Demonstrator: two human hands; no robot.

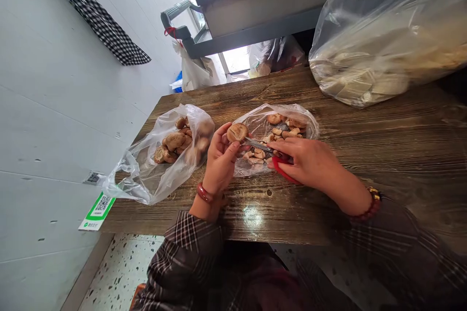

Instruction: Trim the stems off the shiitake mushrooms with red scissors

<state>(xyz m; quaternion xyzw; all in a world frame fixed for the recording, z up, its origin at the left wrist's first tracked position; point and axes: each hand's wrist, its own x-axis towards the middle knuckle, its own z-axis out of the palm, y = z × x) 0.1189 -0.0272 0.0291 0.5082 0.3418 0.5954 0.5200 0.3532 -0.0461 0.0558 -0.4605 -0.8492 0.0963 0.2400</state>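
Note:
Between the thumb and fingers of my left hand point(222, 160) is a brown mushroom point(237, 132), its cap facing up. My right hand point(310, 163) is closed on red-handled scissors point(282, 167); their blades point left and reach the mushroom's right edge. Below both hands lies a spread clear plastic bag point(310, 124) with cut mushroom pieces point(259, 154) and a few caps point(274, 119) in it. Left of my left hand, another clear bag point(142, 175) lies open, holding several whole mushrooms point(174, 141).
The bags lie on a dark wooden table point(383, 155). A large plastic bag point(365, 68) of pale pieces stands at the back right. A card with a green border point(98, 209) sits at the left edge, near the white wall point(54, 121). Beyond the table stands a grey-armed chair point(182, 22).

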